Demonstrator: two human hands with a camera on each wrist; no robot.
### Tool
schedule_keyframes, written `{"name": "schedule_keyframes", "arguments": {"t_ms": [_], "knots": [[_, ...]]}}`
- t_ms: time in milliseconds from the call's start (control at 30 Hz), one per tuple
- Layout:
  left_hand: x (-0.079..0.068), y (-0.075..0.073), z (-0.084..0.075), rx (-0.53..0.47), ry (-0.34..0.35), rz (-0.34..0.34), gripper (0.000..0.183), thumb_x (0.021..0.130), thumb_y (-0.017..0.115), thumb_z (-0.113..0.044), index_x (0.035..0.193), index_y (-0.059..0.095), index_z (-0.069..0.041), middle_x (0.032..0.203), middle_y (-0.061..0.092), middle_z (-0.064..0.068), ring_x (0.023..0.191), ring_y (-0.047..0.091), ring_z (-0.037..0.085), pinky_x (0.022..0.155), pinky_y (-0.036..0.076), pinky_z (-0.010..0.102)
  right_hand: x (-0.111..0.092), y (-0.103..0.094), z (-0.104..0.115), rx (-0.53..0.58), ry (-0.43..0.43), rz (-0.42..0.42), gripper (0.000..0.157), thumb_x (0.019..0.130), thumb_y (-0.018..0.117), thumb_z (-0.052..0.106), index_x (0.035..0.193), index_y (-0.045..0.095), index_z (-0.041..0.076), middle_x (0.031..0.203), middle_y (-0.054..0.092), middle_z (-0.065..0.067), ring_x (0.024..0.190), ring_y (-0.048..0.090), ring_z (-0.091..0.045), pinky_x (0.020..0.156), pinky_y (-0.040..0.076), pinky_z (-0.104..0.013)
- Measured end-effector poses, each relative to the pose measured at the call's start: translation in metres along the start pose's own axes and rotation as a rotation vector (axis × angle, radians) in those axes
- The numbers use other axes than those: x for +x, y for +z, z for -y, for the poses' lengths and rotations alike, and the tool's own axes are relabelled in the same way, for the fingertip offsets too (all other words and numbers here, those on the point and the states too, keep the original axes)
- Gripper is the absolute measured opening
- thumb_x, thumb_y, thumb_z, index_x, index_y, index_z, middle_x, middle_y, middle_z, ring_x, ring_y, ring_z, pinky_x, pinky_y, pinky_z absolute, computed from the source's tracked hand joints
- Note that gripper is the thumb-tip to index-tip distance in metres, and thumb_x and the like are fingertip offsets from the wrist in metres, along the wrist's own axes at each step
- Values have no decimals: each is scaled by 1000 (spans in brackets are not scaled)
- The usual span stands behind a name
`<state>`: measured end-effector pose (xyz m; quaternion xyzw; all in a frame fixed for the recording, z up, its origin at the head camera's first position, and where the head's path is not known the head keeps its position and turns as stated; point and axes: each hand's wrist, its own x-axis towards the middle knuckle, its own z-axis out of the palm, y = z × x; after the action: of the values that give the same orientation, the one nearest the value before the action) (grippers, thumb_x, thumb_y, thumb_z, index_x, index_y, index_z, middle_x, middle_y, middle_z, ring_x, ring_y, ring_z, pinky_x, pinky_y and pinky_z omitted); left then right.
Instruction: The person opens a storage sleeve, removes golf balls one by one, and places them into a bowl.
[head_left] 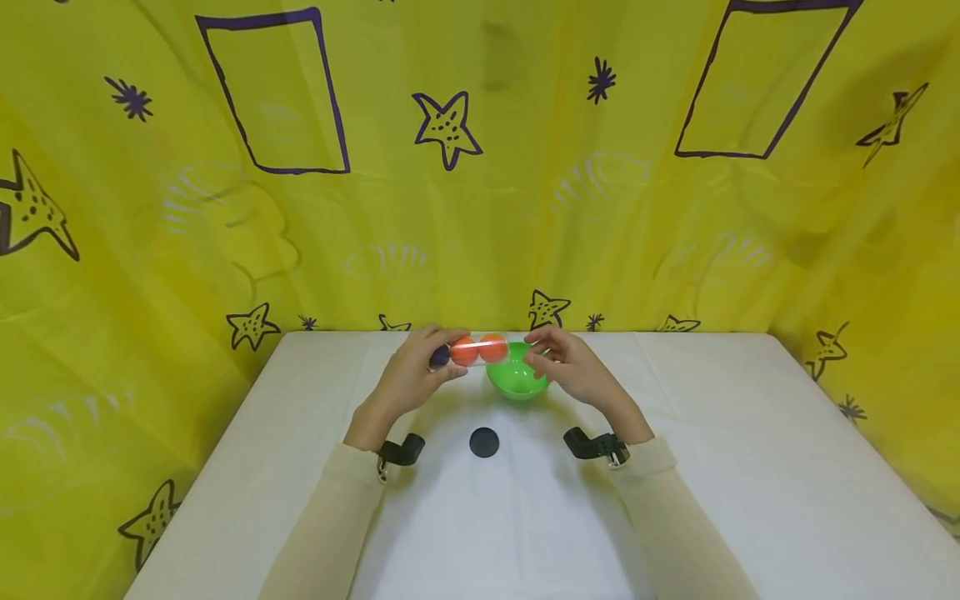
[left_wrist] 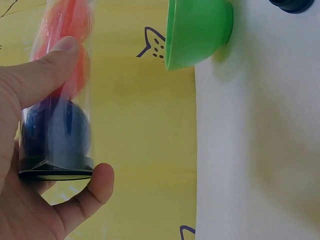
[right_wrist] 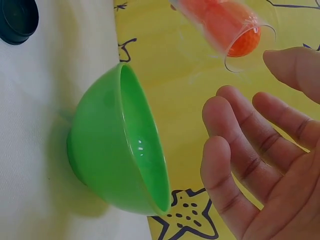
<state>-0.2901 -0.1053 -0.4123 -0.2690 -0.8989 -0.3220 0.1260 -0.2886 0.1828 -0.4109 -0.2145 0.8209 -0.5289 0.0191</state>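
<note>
nearest to me are two pale sleeves (head_left: 318,521), whose upper parts are cut off, and on each wrist sits a black device (head_left: 403,450). between them, on the white table (head_left: 465,542), lies a black round cap (head_left: 484,442); the view from either wrist shows only a piece of it.

a little farther, the left hand (head_left: 412,367) holds a clear tube (head_left: 480,350) above the table, with the grip closed narrowly around its walls. inside are two orange balls (head_left: 493,348) and one dark blue ball (left_wrist: 57,127), which from the head is mostly covered by the fingers. at the blue ball's end is a dark end piece (left_wrist: 55,172); the opposite end is open and points to the right hand (head_left: 573,364). that hand is wide, its fingers spread and softly bent, near the tube but apart from it.

just beyond stands a green bowl (right_wrist: 100,140), upright on the table. the tube and right hand cover parts of its rim, and i cannot tell what lies at its bottom.

behind the table hangs a yellow curtain (head_left: 510,242) with purple stars; some whitish drawings on it are too faint to read.
</note>
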Motion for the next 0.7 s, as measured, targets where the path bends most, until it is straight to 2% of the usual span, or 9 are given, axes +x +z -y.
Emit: {"name": "schedule_keyframes", "arguments": {"t_ms": [133, 267, 500, 700], "knots": [[0, -2, -1, -9, 16, 0, 54, 87, 82, -24, 138, 64, -20, 119, 63, 7, 109, 54, 25, 88, 49, 39, 1, 3, 1, -13, 3, -2, 31, 100, 63, 14, 129, 58, 2, 112, 67, -17, 86, 65, -22, 73, 58, -40], [-1, -2, -1, -5, 23, -3, 54, 86, 83, -24, 137, 64, -20, 118, 62, 7, 109, 53, 24, 87, 49, 38, 0, 5, 3, -20, 3, 10, 33, 99, 64, 12, 129, 57, 1, 112, 67, -18, 89, 64, -22, 74, 57, -34], [-1, -4, -4, -5, 32, -12, 53, 85, 84, -21, 135, 65, -19, 119, 62, 7, 110, 53, 25, 88, 51, 39, -1, 11, 3, -14, 16, 30, 36, 98, 67, 17, 131, 56, 7, 114, 67, -15, 91, 65, -23, 76, 56, -30], [-1, -5, -6, 9, 48, -16, 52, 85, 84, -21, 134, 66, -19, 118, 62, 7, 113, 51, 25, 88, 51, 39, 1, 14, 1, 1, -8, 42, 42, 98, 69, 16, 135, 53, 2, 117, 68, -19, 91, 66, -21, 76, 56, -27]]}}
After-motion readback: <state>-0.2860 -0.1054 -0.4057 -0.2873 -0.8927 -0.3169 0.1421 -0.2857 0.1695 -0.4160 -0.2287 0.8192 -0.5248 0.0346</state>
